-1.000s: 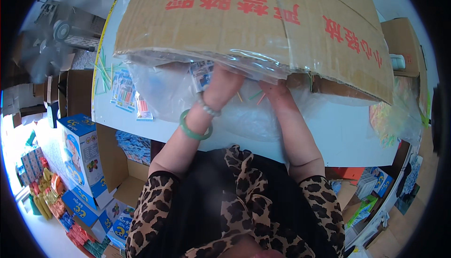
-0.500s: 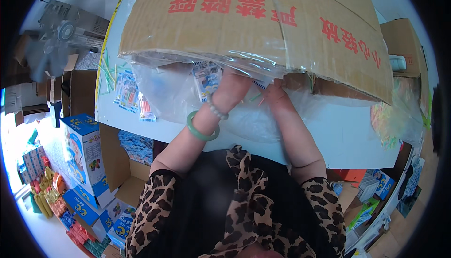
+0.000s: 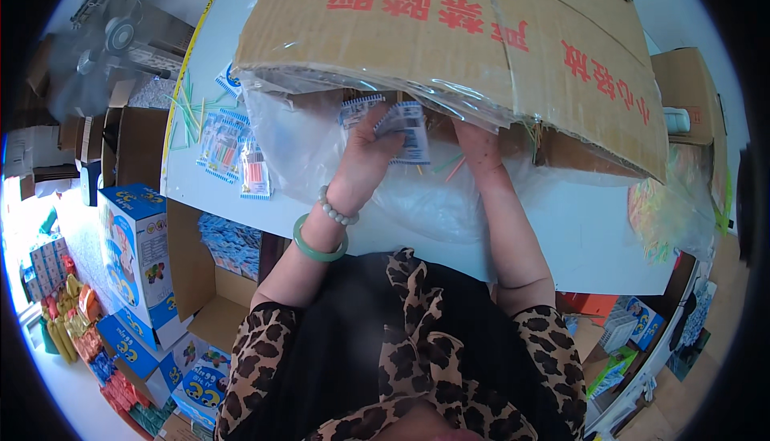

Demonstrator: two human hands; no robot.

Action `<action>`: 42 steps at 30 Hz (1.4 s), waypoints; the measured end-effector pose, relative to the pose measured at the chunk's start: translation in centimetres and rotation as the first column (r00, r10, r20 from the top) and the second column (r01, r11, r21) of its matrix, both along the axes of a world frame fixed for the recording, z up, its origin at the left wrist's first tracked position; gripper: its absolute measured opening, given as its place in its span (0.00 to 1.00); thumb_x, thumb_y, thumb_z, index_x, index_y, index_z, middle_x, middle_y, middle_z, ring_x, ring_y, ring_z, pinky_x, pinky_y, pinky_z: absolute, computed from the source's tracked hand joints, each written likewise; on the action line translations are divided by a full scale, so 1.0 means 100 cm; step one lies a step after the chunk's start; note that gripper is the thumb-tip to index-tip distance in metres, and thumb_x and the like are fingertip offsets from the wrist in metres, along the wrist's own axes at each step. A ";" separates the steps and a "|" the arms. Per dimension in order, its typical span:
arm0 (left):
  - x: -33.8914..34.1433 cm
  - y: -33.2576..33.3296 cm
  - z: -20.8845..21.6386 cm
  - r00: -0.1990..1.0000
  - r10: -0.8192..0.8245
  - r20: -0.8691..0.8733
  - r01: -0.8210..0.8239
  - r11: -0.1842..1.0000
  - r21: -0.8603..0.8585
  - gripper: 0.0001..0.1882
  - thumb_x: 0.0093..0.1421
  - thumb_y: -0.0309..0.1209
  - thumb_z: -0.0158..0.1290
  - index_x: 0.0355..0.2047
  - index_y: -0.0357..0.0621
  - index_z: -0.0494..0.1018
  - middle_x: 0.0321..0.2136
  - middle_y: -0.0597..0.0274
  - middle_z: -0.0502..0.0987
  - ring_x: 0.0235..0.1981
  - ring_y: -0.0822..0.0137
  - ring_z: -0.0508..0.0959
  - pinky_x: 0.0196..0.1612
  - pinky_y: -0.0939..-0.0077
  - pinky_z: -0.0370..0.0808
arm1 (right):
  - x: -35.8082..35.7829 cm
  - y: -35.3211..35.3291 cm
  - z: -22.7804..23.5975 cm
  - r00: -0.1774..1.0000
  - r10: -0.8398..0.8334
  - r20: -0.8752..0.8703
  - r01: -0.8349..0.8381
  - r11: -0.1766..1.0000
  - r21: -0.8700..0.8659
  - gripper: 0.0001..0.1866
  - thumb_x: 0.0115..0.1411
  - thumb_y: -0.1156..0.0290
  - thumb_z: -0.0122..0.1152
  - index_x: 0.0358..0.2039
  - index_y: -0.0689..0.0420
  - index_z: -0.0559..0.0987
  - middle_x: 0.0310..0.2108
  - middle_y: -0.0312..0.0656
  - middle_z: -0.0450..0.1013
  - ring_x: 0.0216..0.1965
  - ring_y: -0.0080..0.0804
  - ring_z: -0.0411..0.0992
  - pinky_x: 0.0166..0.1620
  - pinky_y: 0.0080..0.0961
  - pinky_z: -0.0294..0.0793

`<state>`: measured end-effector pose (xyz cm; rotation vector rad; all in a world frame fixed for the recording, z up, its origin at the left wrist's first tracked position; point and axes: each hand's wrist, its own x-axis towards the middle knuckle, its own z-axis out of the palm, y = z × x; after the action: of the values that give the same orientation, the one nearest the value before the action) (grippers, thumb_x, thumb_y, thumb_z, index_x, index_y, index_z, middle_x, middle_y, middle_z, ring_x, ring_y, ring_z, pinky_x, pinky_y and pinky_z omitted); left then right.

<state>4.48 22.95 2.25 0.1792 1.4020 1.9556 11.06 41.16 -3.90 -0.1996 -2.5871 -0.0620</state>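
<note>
A large brown cardboard carton (image 3: 449, 56) lies on its side on the white table, its mouth toward me and lined with a clear plastic bag (image 3: 421, 200). At that mouth my left hand (image 3: 369, 156) is closed around small blue-and-white packets (image 3: 414, 132), which stick out on both sides of the fingers. My right hand (image 3: 480, 150) reaches inside the carton; its fingers are hidden under the edge. Below it, a few thin coloured sticks (image 3: 455, 170) show through the plastic. Left of the carton lie several similar packets (image 3: 222, 146) with coloured sticks inside.
Loose green sticks (image 3: 186, 116) lie by the table's left edge (image 3: 178, 80). A clear bag of coloured sticks (image 3: 662, 208) rests at the right, near another carton (image 3: 686, 92). Below left stand an open box of packets (image 3: 228, 244) and blue-white printed boxes (image 3: 136, 248).
My left hand has drawn back from under the carton's edge and moved left, bringing packets into view. My right hand has gone slightly deeper in. The whole view has shifted a little.
</note>
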 end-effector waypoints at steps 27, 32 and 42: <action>-0.005 0.001 -0.023 0.845 -0.192 -0.499 0.026 0.947 -0.321 0.07 0.52 0.26 0.52 0.27 0.32 0.70 0.23 0.53 0.74 0.24 0.61 0.72 0.31 0.70 0.70 | 0.014 -0.023 0.060 0.992 -0.105 -0.072 0.032 0.751 -0.659 0.10 0.50 0.76 0.51 0.31 0.51 0.78 0.30 0.44 0.74 0.33 0.43 0.71 0.38 0.37 0.69; -0.005 0.000 -0.023 0.890 -0.201 -0.409 0.105 0.964 -0.245 0.11 0.46 0.27 0.59 0.26 0.32 0.71 0.19 0.58 0.73 0.21 0.73 0.68 0.27 0.74 0.68 | 0.010 -0.030 0.064 0.969 -0.100 -0.225 -0.057 0.799 -0.599 0.15 0.42 0.80 0.55 0.33 0.53 0.78 0.28 0.43 0.73 0.32 0.45 0.70 0.38 0.37 0.68; -0.003 0.000 0.017 0.911 -0.341 -0.233 0.237 0.894 -0.380 0.09 0.46 0.26 0.60 0.26 0.35 0.73 0.16 0.67 0.71 0.18 0.80 0.66 0.21 0.81 0.66 | -0.004 -0.049 0.065 0.849 0.010 -0.528 -0.466 0.485 -0.740 0.10 0.61 0.72 0.46 0.36 0.64 0.73 0.29 0.45 0.74 0.32 0.35 0.74 0.37 0.29 0.73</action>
<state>4.15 22.94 3.91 0.5054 1.7722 1.4495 10.68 36.23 2.65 -0.1508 -1.8952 1.2657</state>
